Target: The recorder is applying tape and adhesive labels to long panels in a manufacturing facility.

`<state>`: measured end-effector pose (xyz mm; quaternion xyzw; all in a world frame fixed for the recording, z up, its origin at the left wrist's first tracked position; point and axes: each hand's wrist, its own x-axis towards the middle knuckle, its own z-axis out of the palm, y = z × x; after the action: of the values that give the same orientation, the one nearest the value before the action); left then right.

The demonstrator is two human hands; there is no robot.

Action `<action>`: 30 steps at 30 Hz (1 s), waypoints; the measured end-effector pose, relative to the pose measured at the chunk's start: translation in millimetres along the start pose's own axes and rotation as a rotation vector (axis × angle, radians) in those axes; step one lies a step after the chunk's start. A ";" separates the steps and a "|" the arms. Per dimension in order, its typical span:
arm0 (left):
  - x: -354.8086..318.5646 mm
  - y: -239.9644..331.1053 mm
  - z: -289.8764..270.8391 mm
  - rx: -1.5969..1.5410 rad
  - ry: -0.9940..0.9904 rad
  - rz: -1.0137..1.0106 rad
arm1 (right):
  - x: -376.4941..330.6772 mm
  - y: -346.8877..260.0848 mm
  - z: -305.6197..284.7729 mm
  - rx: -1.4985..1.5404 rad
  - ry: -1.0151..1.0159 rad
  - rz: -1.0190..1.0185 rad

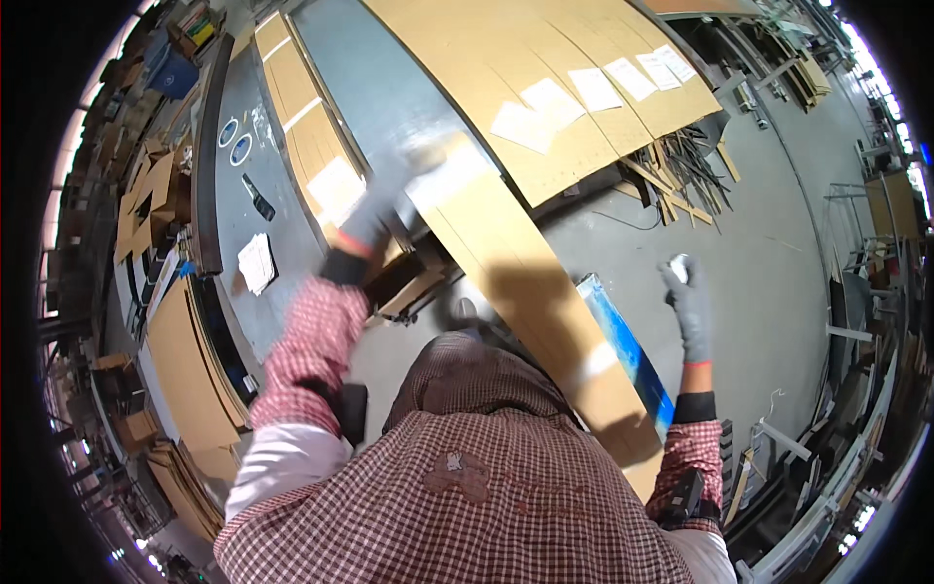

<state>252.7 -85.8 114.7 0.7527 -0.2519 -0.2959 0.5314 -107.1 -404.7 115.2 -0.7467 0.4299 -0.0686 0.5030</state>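
Here, left of the wide cardboard (598, 136), lies the long box (482, 229); probably light, stiff, best held by its edges; left hand (394, 190) blurred at its end, fingers unclear; right hand (689, 302) grips something white (679, 267).

Your left hand (396, 187) and right hand (687, 297) are both in grey gloves (695, 336) with red edging, then black wristbands (696, 406) and red-and-white checked sleeves (313, 336). You've got white fabric (287, 462) higher up, black boxes (685, 494) on your forearms, plus a brown checked apron (555, 496) with a brownish patch (467, 484).
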 end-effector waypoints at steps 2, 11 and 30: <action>56.7 -17.1 -90.2 -0.180 0.204 0.135 | -2.2 -5.1 -7.5 0.099 0.066 0.006; 78.3 -48.6 -22.5 0.920 -0.198 0.662 | -90.0 -33.4 84.1 0.176 -0.346 0.190; 144.5 -100.3 -125.8 1.386 -0.040 0.340 | -40.0 -73.5 315.7 0.258 -0.698 -0.206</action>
<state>449.8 -73.2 26.5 0.8620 -0.5056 0.0056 -0.0354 79.0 -148.7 34.9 -0.6949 0.1433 0.0861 0.6994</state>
